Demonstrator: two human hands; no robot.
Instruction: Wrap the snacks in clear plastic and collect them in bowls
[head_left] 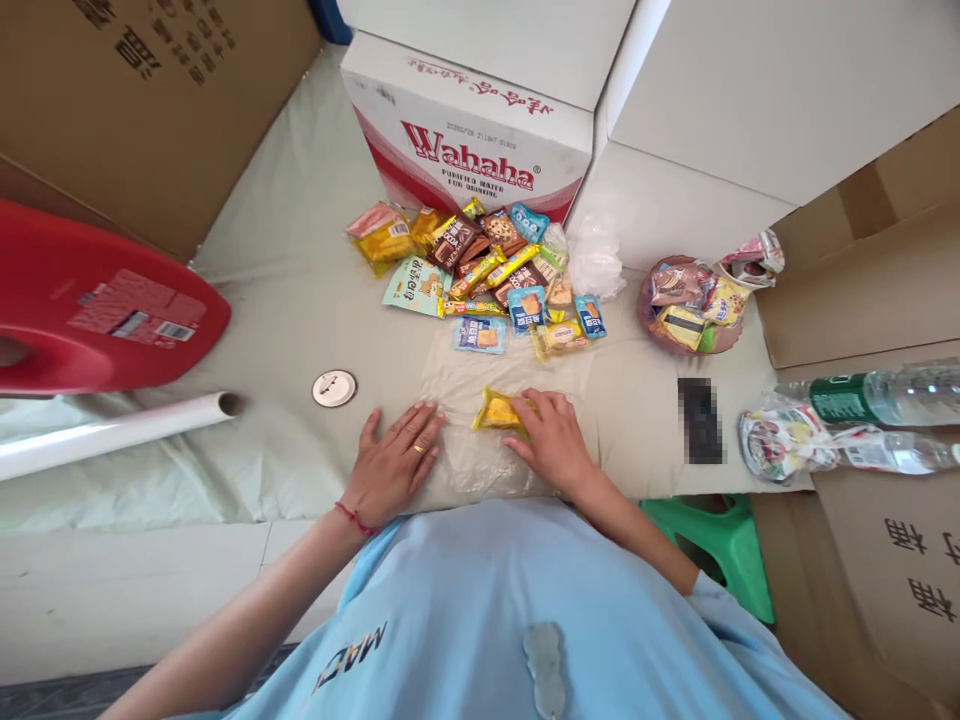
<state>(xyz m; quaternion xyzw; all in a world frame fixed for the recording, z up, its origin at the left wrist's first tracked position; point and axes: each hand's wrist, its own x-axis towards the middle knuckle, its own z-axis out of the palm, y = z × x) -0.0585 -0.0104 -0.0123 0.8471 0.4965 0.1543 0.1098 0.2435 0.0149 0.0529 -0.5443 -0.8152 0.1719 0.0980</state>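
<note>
My left hand (397, 462) lies flat on the cloth-covered table, fingers stretched out and holding nothing. Its fingertips reach the left edge of a clear plastic bag (480, 470) spread out in front of me. On that bag is a small yellow snack packet (496, 411), and my right hand (551, 437) has its fingers curled over the packet's right end. Just beyond, a pile of wrapped snacks includes a brown packet (456, 241), a pale green packet (418, 285), a blue packet (480, 335) and another yellow packet (561, 340).
Behind the pile stands a white and red water carton (472, 150). A round pin badge (334, 388), a white tube (120, 435) and a red jug (112, 300) lie left. To the right are a snack bowl (651, 325), a blurred dark object (700, 420) and a plastic bottle (885, 395).
</note>
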